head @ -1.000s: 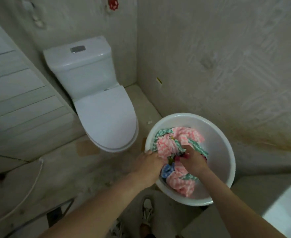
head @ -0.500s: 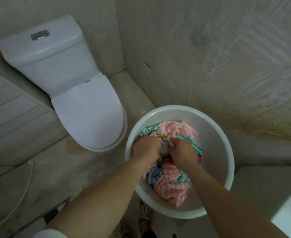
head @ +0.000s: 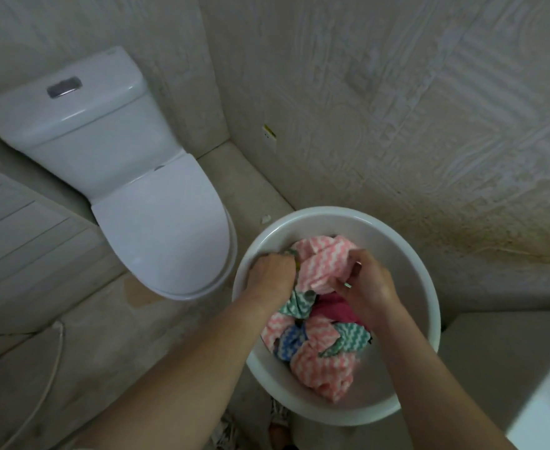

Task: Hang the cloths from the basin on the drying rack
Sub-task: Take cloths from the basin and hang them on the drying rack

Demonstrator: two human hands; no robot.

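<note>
Gripping a crumpled pink-and-white zigzag cloth (head: 320, 266), the left hand (head: 268, 276) and right hand (head: 369, 287) each bunch an edge in curled fingers. It is over a soft heap of wavy-striped cloths (head: 315, 349) inside the round, smooth white basin (head: 406, 254), beside a glossy toilet (head: 156, 222).

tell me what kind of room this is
Most likely a bathroom: a white toilet stands in the corner of rough walls, and a basin of cloths sits on the bare floor beside it.
</note>
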